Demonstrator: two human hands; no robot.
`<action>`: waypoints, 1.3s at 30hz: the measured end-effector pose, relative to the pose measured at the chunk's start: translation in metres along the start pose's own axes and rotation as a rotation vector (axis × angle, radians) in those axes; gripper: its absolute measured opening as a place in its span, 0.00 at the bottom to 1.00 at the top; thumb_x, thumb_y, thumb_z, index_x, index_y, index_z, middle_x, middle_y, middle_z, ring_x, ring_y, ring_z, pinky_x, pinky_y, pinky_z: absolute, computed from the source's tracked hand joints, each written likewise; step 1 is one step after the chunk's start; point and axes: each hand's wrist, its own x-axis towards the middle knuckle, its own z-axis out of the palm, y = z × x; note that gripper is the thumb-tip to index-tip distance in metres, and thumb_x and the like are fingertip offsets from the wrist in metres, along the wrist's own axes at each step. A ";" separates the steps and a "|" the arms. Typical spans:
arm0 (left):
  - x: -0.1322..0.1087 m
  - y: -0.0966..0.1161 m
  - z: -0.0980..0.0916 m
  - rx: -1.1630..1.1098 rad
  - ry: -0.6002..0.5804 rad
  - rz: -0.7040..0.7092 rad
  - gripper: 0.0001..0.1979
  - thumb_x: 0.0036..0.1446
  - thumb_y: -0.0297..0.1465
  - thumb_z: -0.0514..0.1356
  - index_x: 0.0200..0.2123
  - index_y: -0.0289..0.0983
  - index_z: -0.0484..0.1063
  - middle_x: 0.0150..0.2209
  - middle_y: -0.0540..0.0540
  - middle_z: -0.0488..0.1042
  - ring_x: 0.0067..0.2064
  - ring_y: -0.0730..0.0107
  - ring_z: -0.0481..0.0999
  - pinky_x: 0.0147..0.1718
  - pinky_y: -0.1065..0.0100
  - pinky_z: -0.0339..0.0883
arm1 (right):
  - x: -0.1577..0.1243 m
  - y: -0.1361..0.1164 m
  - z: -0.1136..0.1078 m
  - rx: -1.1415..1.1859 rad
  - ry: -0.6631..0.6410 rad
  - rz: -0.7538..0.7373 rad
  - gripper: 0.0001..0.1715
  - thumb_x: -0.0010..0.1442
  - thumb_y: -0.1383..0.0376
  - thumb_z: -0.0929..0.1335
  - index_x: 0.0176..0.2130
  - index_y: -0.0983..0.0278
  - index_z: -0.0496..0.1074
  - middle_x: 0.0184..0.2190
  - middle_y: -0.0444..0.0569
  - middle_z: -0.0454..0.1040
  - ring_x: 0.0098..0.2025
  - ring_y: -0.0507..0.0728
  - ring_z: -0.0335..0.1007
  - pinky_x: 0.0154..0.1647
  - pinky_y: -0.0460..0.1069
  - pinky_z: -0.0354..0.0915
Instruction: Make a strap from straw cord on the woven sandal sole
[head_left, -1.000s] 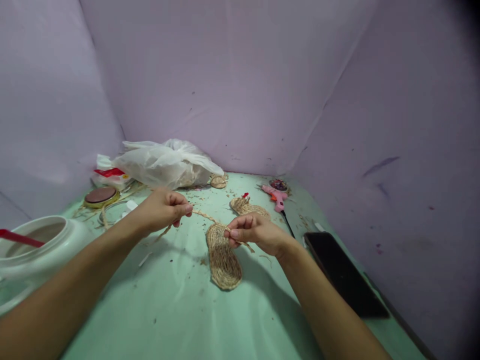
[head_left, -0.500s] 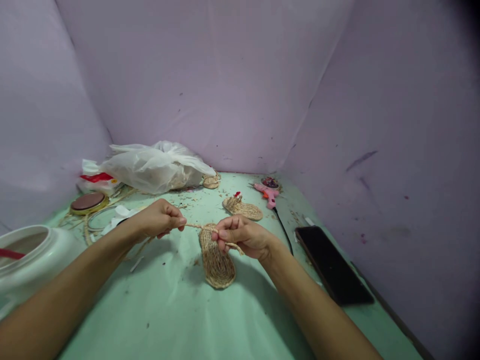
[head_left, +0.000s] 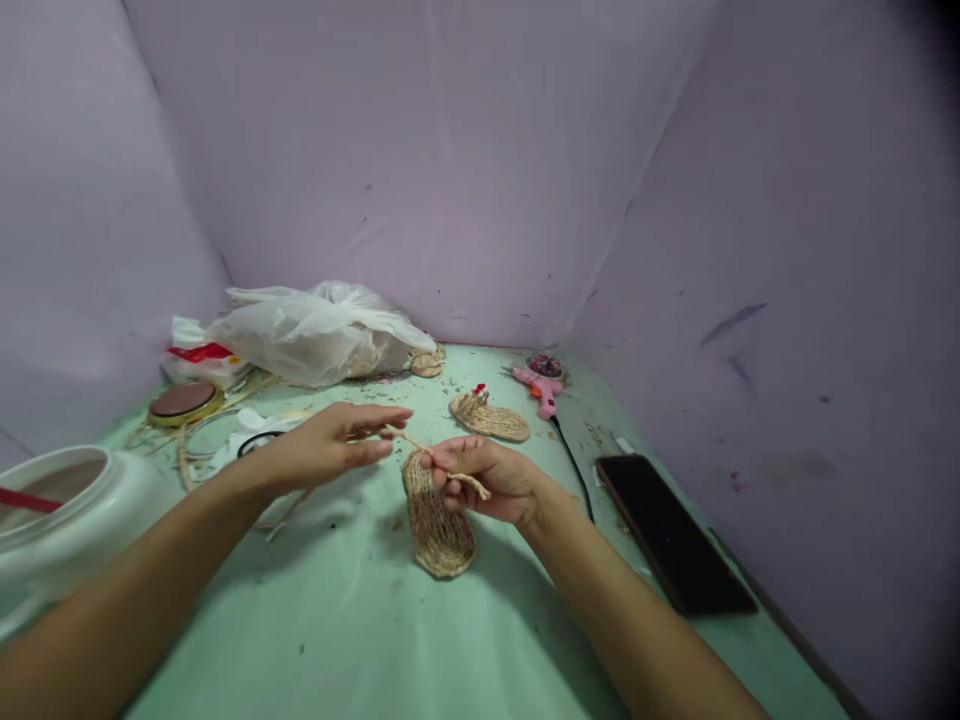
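Note:
A thin twisted straw cord is pinched between the thumb and fingers of my right hand, its short end sticking out below. From that pinch the cord runs up and left to my left hand. There the fingers are stretched out and the thumb is apart, with the cord passing by the fingertips. Under the right hand a woven straw sole lies flat on the green table; its upper right edge is partly hidden by the fingers. A small woven slipper with a red decoration rests behind it.
A pink glue gun with a black cable lies at the back right, near a small dish. A phone is on the right. On the left stand a white jar, a round tin and a plastic bag.
My left hand has loosened its pinch on the cord, straightened its fingers and moved right, closer to my right hand. The right hand keeps its pinch.

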 end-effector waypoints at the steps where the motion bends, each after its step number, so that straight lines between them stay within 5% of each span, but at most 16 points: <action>1: -0.003 0.007 0.005 -0.015 -0.003 0.036 0.18 0.44 0.37 0.61 0.40 0.39 0.74 0.38 0.47 0.76 0.40 0.64 0.71 0.37 0.71 0.62 | -0.001 -0.001 0.003 0.007 0.009 -0.011 0.16 0.38 0.65 0.76 0.28 0.71 0.73 0.19 0.42 0.72 0.16 0.44 0.63 0.19 0.40 0.64; 5: -0.012 0.025 0.027 -0.249 -0.012 0.004 0.13 0.50 0.38 0.57 0.23 0.35 0.72 0.22 0.48 0.74 0.26 0.70 0.71 0.29 0.71 0.62 | -0.006 -0.006 0.013 -0.034 0.130 -0.237 0.16 0.47 0.56 0.71 0.27 0.69 0.74 0.18 0.43 0.72 0.18 0.45 0.64 0.21 0.41 0.63; 9: -0.017 0.028 0.048 -0.721 -0.098 -0.052 0.13 0.51 0.38 0.56 0.23 0.34 0.66 0.21 0.46 0.74 0.23 0.71 0.70 0.27 0.70 0.64 | -0.006 -0.007 0.020 -0.164 0.317 -0.626 0.16 0.46 0.57 0.72 0.33 0.65 0.75 0.31 0.46 0.76 0.30 0.49 0.70 0.36 0.46 0.66; 12: -0.018 0.027 0.063 -0.887 -0.139 -0.081 0.13 0.53 0.38 0.56 0.23 0.34 0.64 0.22 0.45 0.74 0.23 0.71 0.71 0.27 0.69 0.63 | -0.006 -0.005 0.025 -0.159 0.361 -0.699 0.17 0.45 0.58 0.72 0.35 0.64 0.74 0.34 0.47 0.76 0.36 0.52 0.70 0.42 0.48 0.64; 17: -0.021 0.024 0.083 -0.929 -0.136 -0.106 0.15 0.52 0.39 0.57 0.23 0.34 0.63 0.23 0.44 0.74 0.23 0.70 0.72 0.28 0.68 0.63 | -0.006 -0.004 0.029 0.071 0.417 -0.556 0.14 0.42 0.64 0.74 0.31 0.64 0.71 0.28 0.45 0.75 0.28 0.49 0.70 0.34 0.46 0.66; 21: -0.019 0.023 0.085 -0.855 -0.173 -0.221 0.17 0.48 0.43 0.58 0.23 0.32 0.66 0.22 0.43 0.73 0.24 0.69 0.71 0.28 0.66 0.64 | -0.005 -0.003 0.028 0.043 0.426 -0.521 0.17 0.39 0.66 0.75 0.32 0.67 0.72 0.25 0.45 0.75 0.25 0.48 0.69 0.32 0.45 0.66; 27: -0.010 0.024 0.064 -0.601 0.333 -0.115 0.11 0.43 0.34 0.61 0.27 0.32 0.72 0.28 0.47 0.74 0.32 0.69 0.71 0.37 0.68 0.63 | -0.003 0.001 0.030 -0.131 0.433 -0.452 0.16 0.37 0.64 0.75 0.29 0.68 0.74 0.23 0.47 0.76 0.21 0.49 0.68 0.28 0.47 0.65; 30: -0.010 0.025 0.052 -0.525 0.454 -0.078 0.12 0.42 0.33 0.61 0.31 0.33 0.73 0.31 0.47 0.75 0.35 0.67 0.71 0.39 0.67 0.63 | -0.004 0.003 0.031 -0.165 0.351 -0.358 0.16 0.38 0.63 0.75 0.30 0.68 0.75 0.23 0.47 0.75 0.21 0.48 0.66 0.28 0.47 0.65; 34: -0.012 0.026 0.042 -0.514 0.361 -0.061 0.12 0.42 0.33 0.61 0.32 0.33 0.73 0.27 0.48 0.75 0.31 0.68 0.72 0.37 0.66 0.63 | -0.007 0.002 0.028 -0.186 0.224 -0.225 0.14 0.44 0.62 0.73 0.31 0.68 0.75 0.24 0.46 0.74 0.19 0.44 0.62 0.19 0.41 0.60; 39: -0.013 0.023 0.038 -0.606 0.186 -0.038 0.10 0.41 0.31 0.61 0.31 0.33 0.73 0.21 0.51 0.71 0.27 0.73 0.70 0.33 0.69 0.63 | -0.011 -0.002 0.021 -0.139 0.067 -0.076 0.10 0.47 0.63 0.72 0.29 0.69 0.74 0.22 0.45 0.73 0.14 0.40 0.50 0.09 0.37 0.39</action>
